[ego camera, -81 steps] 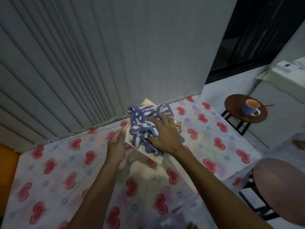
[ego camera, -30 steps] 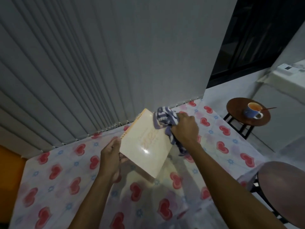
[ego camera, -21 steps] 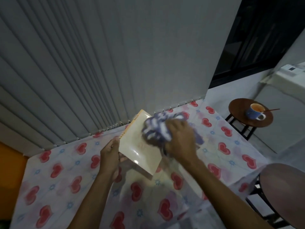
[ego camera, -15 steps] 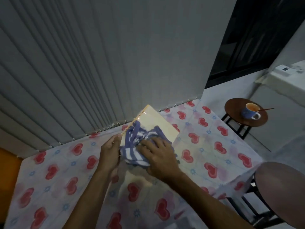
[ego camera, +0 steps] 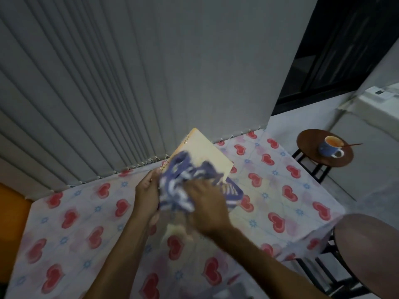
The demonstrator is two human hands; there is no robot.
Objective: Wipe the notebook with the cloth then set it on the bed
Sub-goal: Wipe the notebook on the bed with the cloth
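Observation:
A cream spiral-bound notebook (ego camera: 205, 152) is held tilted above the bed (ego camera: 287, 190), which has a white sheet with red hearts. My left hand (ego camera: 146, 195) grips the notebook's left, spiral edge. My right hand (ego camera: 205, 208) presses a bunched blue-and-white striped cloth (ego camera: 183, 186) against the notebook's cover. The cloth and my right hand hide the lower half of the notebook; both are blurred with motion.
Grey vertical blinds (ego camera: 129, 83) hang right behind the bed. A small round wooden stool (ego camera: 323, 152) at the right carries a blue cup (ego camera: 330, 146) with a stirrer. A larger round stool (ego camera: 371, 251) stands at the bed's near right corner. A dark window sits at the upper right.
My right hand has swept the cloth from the notebook's top right corner down across the cover to its lower half. My left hand has kept its grip on the spiral edge.

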